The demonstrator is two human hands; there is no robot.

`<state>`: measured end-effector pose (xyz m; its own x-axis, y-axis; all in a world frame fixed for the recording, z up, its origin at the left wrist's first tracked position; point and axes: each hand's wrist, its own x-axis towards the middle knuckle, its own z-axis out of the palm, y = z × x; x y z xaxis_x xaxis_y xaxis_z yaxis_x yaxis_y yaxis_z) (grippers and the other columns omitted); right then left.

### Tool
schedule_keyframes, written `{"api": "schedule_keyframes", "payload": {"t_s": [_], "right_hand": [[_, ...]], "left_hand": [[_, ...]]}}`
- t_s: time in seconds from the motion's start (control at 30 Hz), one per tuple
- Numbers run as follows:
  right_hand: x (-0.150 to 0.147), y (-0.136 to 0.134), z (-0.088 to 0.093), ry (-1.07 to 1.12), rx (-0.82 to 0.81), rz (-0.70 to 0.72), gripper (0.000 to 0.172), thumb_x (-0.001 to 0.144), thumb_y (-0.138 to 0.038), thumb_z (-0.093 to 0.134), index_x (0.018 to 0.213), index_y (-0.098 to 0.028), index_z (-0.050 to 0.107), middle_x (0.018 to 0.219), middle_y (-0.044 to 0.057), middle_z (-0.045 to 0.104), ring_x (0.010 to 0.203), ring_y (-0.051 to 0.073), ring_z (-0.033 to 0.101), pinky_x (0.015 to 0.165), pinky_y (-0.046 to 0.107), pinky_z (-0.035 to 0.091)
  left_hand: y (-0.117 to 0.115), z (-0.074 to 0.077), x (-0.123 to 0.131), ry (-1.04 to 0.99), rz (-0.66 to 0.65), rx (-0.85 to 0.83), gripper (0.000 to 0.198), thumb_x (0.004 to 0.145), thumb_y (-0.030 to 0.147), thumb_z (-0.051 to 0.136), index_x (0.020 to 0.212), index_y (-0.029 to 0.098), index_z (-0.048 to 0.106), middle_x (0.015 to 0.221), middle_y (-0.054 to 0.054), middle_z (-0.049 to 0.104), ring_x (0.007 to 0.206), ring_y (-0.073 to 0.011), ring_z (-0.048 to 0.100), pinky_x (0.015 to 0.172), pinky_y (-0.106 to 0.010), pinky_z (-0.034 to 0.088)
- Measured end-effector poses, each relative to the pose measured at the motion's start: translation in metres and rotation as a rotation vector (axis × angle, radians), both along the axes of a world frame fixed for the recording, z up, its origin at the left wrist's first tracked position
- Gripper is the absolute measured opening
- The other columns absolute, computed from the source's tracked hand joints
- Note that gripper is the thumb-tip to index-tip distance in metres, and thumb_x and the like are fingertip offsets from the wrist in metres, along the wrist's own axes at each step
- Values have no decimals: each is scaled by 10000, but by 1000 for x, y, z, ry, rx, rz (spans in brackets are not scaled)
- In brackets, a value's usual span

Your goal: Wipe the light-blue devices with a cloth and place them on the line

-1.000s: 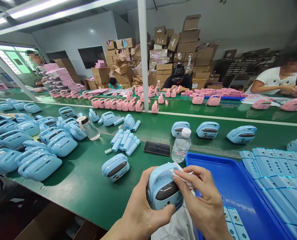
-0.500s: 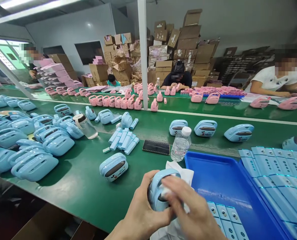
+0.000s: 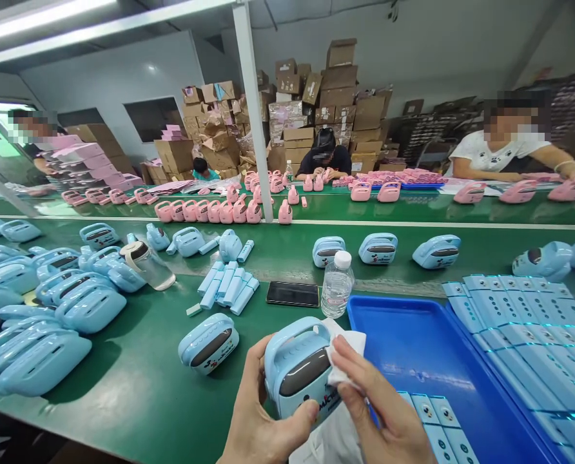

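Observation:
My left hand [image 3: 258, 422] grips a light blue handled device [image 3: 300, 370] from below and the left, its dark front panel facing me. My right hand [image 3: 379, 412] pinches a white cloth [image 3: 343, 357] against the device's right side. A second blue device [image 3: 209, 343] lies on the green bench just left of my hands. A blue tray [image 3: 413, 341] sits to the right, holding rows of small blue printed panels [image 3: 524, 335].
Many blue devices [image 3: 50, 309] crowd the left of the bench. A water bottle [image 3: 336, 283], a black phone [image 3: 292, 294] and blue sticks [image 3: 227, 287] lie ahead. Pink devices [image 3: 210, 211] line the far belt, where other people [image 3: 323, 158] work before stacked cartons.
My right hand has rubbed the cloth across the device's front and now holds it at the right side. The view has shifted to the right.

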<state>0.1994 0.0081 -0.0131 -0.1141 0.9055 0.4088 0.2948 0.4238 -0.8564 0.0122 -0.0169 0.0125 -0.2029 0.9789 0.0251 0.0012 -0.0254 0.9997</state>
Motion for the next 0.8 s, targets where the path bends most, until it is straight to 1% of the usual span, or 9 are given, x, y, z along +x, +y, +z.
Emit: {"api": "schedule_keyframes", "payload": {"t_s": [0.07,0.13,0.23,0.33,0.43,0.6,0.7,0.73,0.8], "right_hand": [[-7,-7,3,-8,42,8,313,1067,-362,586,1351,-431,696,1515,-87,625,1427,164,555,1229,244,389],[-8,-7,7,70,-159,-30,318,1038,-467,621,1336,-398,704,1487,-53,654,1403,188,582,1171,238,461],[-1,3,12,222,-481,37,564,964,-617,667,1441,-324,605,1527,31,615,1410,277,570,1115,330,541],[7,16,13,241,-521,242,729,905,-635,736,1516,-308,507,1592,65,541,1441,317,521,1163,410,490],[12,22,15,283,-483,346,739,864,-644,779,1475,-299,547,1544,90,588,1403,334,553,1147,432,483],[2,22,24,261,-508,270,710,836,-626,807,1427,-281,617,1480,87,653,1398,344,559,1171,446,453],[-12,20,22,200,-528,119,713,860,-720,717,1423,-299,603,1536,71,604,1442,342,515,1176,441,459],[-18,19,19,172,-507,51,680,898,-736,653,1424,-310,587,1560,67,580,1454,343,505,1178,459,461],[-28,15,8,142,-351,-23,579,971,-684,581,1419,-317,580,1623,62,510,1488,357,467,1204,517,432]], "left_hand": [[-1,-1,2,23,60,17,773,683,411,856,1349,307,477,1302,-34,697,1197,-275,673,1034,-372,554],[-2,-3,4,47,106,41,753,686,407,858,1342,305,503,1283,-36,700,1168,-276,681,1004,-366,568],[-5,-9,6,52,98,115,719,685,396,850,1326,315,533,1231,-22,709,1098,-257,696,942,-336,584],[-6,-15,7,25,28,224,712,682,347,848,1326,336,545,1203,-9,722,1039,-239,715,905,-317,584],[-7,-16,7,12,4,308,736,657,279,844,1331,347,556,1202,-6,728,1014,-237,724,886,-313,578],[-4,2,6,-137,12,97,715,650,361,841,1291,296,532,1119,-17,768,958,-233,731,833,-290,586],[3,10,10,-184,55,62,690,656,476,849,1249,269,564,1079,-38,796,962,-270,746,873,-336,593],[5,9,13,-179,88,58,688,643,494,857,1228,266,577,1050,-36,802,948,-272,747,877,-341,592],[9,4,18,-163,164,34,696,602,505,883,1190,264,601,988,-23,806,885,-256,743,827,-321,594]]}}
